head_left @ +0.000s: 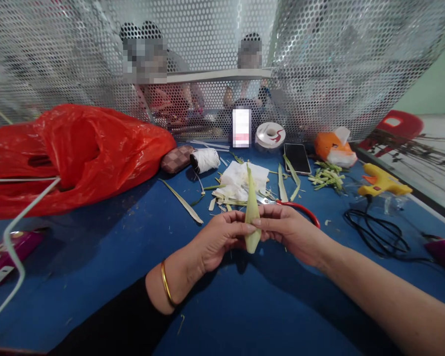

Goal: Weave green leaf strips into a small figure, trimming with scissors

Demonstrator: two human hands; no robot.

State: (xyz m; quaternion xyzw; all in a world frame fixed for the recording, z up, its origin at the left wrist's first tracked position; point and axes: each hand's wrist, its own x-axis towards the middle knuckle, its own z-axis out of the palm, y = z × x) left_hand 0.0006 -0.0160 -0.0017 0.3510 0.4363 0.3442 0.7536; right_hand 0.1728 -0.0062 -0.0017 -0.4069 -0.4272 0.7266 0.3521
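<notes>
A pale green, pointed leaf piece, much like a corn husk, stands upright between my two hands. My left hand pinches its lower part from the left, thumb across the front. From the right, my right hand grips the same part, its thumb meeting the left one. Some fingers are hidden behind the leaf. Just beyond the hands lie red-handled scissors, their blades partly under scraps. White tissue and cut leaf strips lie around them on the blue table.
A red plastic bag fills the left. Farther back are a white thread spool, a ribbon roll and a phone. A yellow glue gun with black cord lies right. People sit beyond the perforated screen.
</notes>
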